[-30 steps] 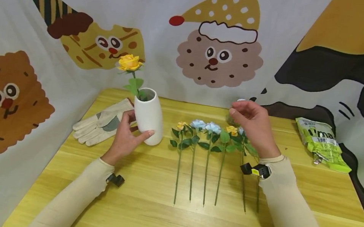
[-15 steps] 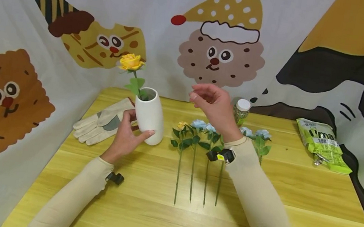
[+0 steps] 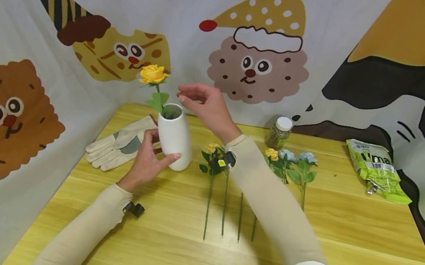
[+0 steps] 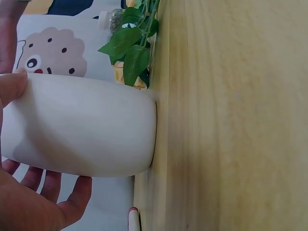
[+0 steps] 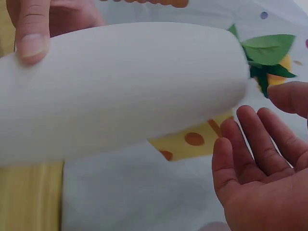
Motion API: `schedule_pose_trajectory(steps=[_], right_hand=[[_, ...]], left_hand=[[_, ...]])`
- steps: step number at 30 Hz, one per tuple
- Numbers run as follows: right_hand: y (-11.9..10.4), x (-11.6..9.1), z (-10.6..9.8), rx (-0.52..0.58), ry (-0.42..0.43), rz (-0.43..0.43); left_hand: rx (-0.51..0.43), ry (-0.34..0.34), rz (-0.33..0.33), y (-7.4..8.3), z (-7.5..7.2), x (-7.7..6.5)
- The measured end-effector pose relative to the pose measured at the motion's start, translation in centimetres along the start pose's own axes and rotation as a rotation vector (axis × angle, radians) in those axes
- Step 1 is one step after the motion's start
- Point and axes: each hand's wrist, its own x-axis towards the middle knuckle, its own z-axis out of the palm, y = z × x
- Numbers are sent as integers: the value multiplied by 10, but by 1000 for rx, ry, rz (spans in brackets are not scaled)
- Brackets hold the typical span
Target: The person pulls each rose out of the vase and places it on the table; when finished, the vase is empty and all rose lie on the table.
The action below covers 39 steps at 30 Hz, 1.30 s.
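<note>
My left hand [image 3: 145, 161] grips a white vase [image 3: 175, 139], thumb across the front and fingers round the far side. The left wrist view shows the vase's base [image 4: 144, 130] right at the tabletop. From its mouth rises an artificial yellow rose [image 3: 153, 74] with green leaves, leaning left, the lower stem hidden inside. My right hand [image 3: 211, 109] hovers just right of the vase's mouth, fingers loosely bent and holding nothing. In the right wrist view its fingertips [image 5: 246, 113] are close to the rim. Right of the vase lie artificial yellow and blue roses [image 3: 307, 157], partly hidden by my right arm.
A pale work glove [image 3: 107, 150] lies behind the vase on the left. At the back stands a small white-lidded jar [image 3: 278, 134]. A green packet [image 3: 374, 169] lies at the right on the wooden table [image 3: 165, 243]. A cartoon-printed cloth [image 3: 193, 31] hangs behind.
My right hand has travelled left, from above the right-hand roses to beside the vase's mouth, uncovering the jar. The left hand, vase and yellow rose have stayed in place.
</note>
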Motion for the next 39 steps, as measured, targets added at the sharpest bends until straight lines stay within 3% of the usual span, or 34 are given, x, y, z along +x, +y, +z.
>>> schedule_pose_trajectory(steps=[7, 13, 21, 31, 39], right_hand=[[2, 12, 19, 19, -119, 55], [-4, 13, 28, -25, -139, 43], [-8, 13, 33, -83, -95, 15], [-15, 9, 29, 49, -20, -48], [-25, -1, 19, 196, 100, -93]], left_hand=[[3, -12, 5, 1, 0, -1], [7, -7, 13, -1, 0, 1], [17, -4, 10, -1, 1, 1], [18, -4, 10, 0, 1, 1], [21, 0, 8, -2, 1, 1]])
